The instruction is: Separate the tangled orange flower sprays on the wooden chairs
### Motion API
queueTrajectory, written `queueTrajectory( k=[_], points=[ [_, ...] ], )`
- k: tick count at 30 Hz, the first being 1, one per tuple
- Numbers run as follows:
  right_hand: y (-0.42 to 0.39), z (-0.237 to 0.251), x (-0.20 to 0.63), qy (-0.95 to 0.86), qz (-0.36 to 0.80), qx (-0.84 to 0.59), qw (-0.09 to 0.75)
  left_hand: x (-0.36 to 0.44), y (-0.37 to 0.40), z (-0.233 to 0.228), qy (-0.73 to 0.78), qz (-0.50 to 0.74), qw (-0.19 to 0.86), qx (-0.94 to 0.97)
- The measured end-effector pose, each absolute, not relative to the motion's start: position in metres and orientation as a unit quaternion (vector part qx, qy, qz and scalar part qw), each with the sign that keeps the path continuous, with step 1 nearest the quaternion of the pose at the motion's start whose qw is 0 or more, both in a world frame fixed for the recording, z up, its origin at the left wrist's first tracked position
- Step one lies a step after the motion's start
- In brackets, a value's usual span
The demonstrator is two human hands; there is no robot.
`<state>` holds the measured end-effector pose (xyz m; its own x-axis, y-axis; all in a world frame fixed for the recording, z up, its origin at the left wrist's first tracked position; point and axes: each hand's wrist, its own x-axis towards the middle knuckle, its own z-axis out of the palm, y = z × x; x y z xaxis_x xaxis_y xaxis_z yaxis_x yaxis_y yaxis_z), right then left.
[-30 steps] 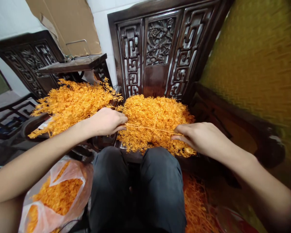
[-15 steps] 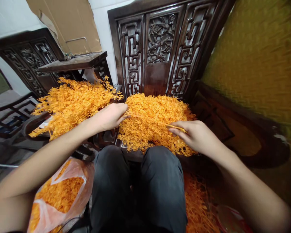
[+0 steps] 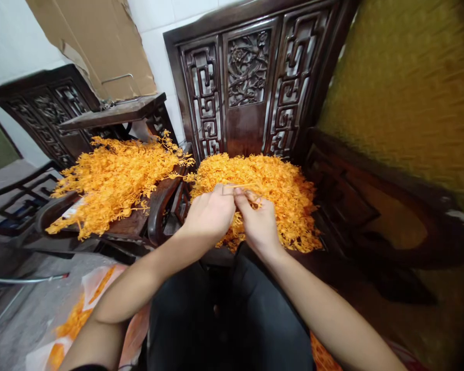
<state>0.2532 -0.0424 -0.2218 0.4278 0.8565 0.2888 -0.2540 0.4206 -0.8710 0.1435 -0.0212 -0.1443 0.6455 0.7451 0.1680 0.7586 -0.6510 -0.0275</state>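
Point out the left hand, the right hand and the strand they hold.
left hand [image 3: 211,214], head view, back of the hand
right hand [image 3: 258,222], head view, back of the hand
strand [image 3: 242,186], head view, its middle

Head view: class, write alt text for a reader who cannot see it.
Left hand and right hand meet, pinching a thin orange strand over an orange pile on a carved dark wooden chair; another pile lies left.

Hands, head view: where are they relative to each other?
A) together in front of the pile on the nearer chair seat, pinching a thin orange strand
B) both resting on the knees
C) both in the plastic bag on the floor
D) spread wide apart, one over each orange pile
A: the left hand and right hand meet, fingertips pinching a thin orange strand in front of the pile on the chair seat.
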Motion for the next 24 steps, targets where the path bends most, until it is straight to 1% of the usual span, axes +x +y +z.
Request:
queueTrajectory(
  k=[3,5,7,9,11,13,16,18,21,24],
  points=[
    [-0.042,-0.224,0.256,-0.333,0.367,-0.393,0.775,0.124,-0.017,-0.138,-0.336,-0.040,-0.026,-0.941],
    [-0.041,-0.224,0.263,-0.326,0.394,-0.398,0.761,0.109,-0.006,-0.133,-0.302,-0.038,-0.094,-0.948],
    [-0.039,-0.224,0.270,-0.338,0.453,-0.398,0.723,0.101,0.009,-0.129,-0.297,-0.099,-0.157,-0.937],
    [-0.039,-0.226,0.273,-0.353,0.516,-0.395,0.673,0.102,0.024,-0.129,-0.258,-0.183,-0.210,-0.925],
    [-0.039,-0.229,0.272,-0.379,0.551,-0.390,0.633,0.113,0.033,-0.133,-0.188,-0.236,-0.257,-0.918],
    [-0.042,-0.229,0.268,-0.426,0.574,-0.376,0.590,0.126,0.036,-0.142,-0.154,-0.289,-0.288,-0.900],
    [-0.047,-0.225,0.265,-0.500,0.612,-0.321,0.522,0.139,0.033,-0.153,-0.206,-0.404,-0.309,-0.836],
    [-0.050,-0.220,0.266,-0.526,0.626,-0.299,0.492,0.142,0.031,-0.158,-0.252,-0.458,-0.333,-0.784],
    [-0.053,-0.219,0.269,-0.513,0.652,-0.302,0.470,0.143,0.030,-0.164,-0.277,-0.507,-0.377,-0.724],
    [-0.055,-0.221,0.272,-0.491,0.665,-0.307,0.471,0.145,0.033,-0.169,-0.278,-0.537,-0.391,-0.694]
  ],
)
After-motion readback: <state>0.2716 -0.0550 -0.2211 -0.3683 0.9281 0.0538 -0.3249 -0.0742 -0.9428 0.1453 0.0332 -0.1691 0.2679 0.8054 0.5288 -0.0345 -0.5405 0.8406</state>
